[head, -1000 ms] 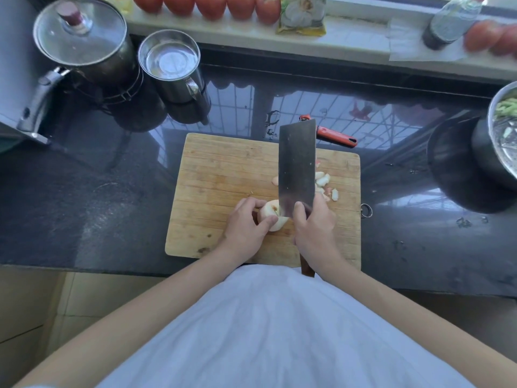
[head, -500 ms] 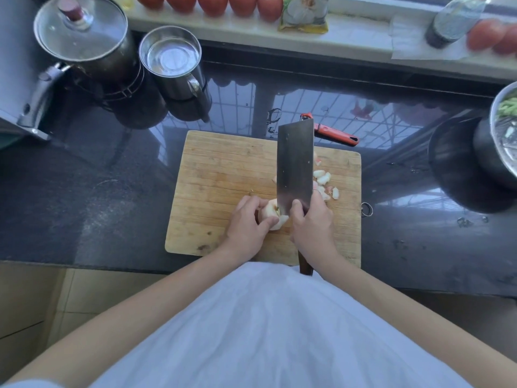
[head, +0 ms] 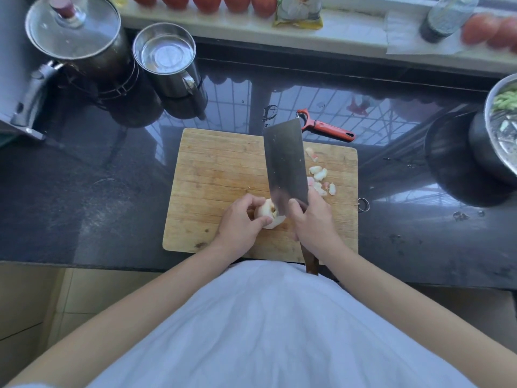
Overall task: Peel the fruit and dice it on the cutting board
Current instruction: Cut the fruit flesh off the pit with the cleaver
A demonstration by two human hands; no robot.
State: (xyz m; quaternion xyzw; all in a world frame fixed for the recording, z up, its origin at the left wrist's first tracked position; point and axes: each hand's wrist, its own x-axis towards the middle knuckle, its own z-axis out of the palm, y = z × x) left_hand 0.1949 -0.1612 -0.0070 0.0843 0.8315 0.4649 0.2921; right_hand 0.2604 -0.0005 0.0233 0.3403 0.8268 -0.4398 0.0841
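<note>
A peeled pale fruit (head: 265, 212) sits on the wooden cutting board (head: 212, 175), near its front middle. My left hand (head: 240, 222) grips the fruit from the left, fingers curled over it. My right hand (head: 314, 222) grips the handle of a wide cleaver (head: 285, 166). The blade is tilted and its heel meets the fruit's right side. Several cut fruit pieces (head: 320, 177) lie on the board just right of the blade.
A red peeler (head: 326, 127) lies on the black counter behind the board. A lidded pot (head: 75, 37) and a steel cup (head: 167, 60) stand at the back left. A steel bowl (head: 500, 130) stands at the right edge. Red fruits (head: 207, 1) line the windowsill.
The cleaver blade has tilted, its tip swinging slightly right while its heel stays at the fruit. My left hand keeps its hold on the fruit.
</note>
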